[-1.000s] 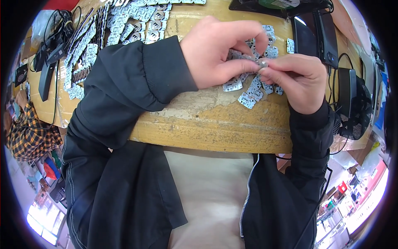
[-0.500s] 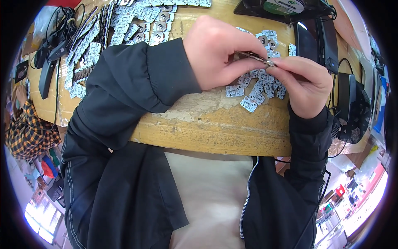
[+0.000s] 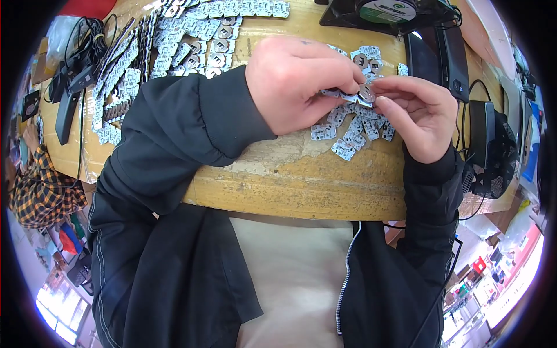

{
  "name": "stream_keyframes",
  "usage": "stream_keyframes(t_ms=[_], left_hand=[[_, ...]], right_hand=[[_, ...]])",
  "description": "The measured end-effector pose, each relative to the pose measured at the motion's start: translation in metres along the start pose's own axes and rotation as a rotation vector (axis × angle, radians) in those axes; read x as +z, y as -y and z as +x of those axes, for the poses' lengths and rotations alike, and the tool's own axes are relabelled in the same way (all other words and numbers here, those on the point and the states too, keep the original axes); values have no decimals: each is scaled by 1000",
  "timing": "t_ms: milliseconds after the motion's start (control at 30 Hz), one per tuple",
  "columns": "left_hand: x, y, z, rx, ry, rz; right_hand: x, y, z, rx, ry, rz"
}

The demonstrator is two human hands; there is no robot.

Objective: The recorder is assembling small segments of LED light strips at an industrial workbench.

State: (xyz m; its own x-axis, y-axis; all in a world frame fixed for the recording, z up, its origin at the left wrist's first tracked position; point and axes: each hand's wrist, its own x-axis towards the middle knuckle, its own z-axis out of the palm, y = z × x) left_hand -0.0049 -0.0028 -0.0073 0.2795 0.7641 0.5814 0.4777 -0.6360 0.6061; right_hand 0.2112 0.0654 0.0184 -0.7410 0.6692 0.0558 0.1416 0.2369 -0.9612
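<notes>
A short strip of small white circuit boards [image 3: 349, 98], with a round silver coin cell [image 3: 366, 93] on its end board, is pinched in the fingers of my left hand [image 3: 299, 81]. Part of the strip is hidden by those fingers. At the strip's right end is my right hand [image 3: 423, 113], thumb and forefinger parted beside the coin cell; whether a tip touches it I cannot make out. Under both hands lies a loose pile of small white circuit boards [image 3: 354, 139], a few bearing round metal cells.
Rows of joined circuit boards [image 3: 220, 46] cover the table's far left. A black fan-like device [image 3: 389, 11] stands at the back, with a dark box [image 3: 455, 64] right of it. Black cables [image 3: 96, 40] and a power strip [image 3: 68, 113] lie left. Another person's checked sleeve [image 3: 43, 174] shows far left.
The strip has turned from edge-on to face-up, showing its coin cell. My right thumb and forefinger have parted from their pinch, and my left hand has shifted slightly left and nearer.
</notes>
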Motion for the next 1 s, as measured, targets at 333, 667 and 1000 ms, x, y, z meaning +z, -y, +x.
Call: stream_keyframes(t_ms=[333, 667, 1000], left_hand=[[2, 2, -2, 211, -47, 140], [0, 0, -5, 328, -28, 299], [-2, 0, -1, 361, -43, 232]], right_hand=[[13, -2, 1, -25, -79, -86], [15, 0, 0, -4, -38, -103], [10, -4, -2, -12, -48, -2]])
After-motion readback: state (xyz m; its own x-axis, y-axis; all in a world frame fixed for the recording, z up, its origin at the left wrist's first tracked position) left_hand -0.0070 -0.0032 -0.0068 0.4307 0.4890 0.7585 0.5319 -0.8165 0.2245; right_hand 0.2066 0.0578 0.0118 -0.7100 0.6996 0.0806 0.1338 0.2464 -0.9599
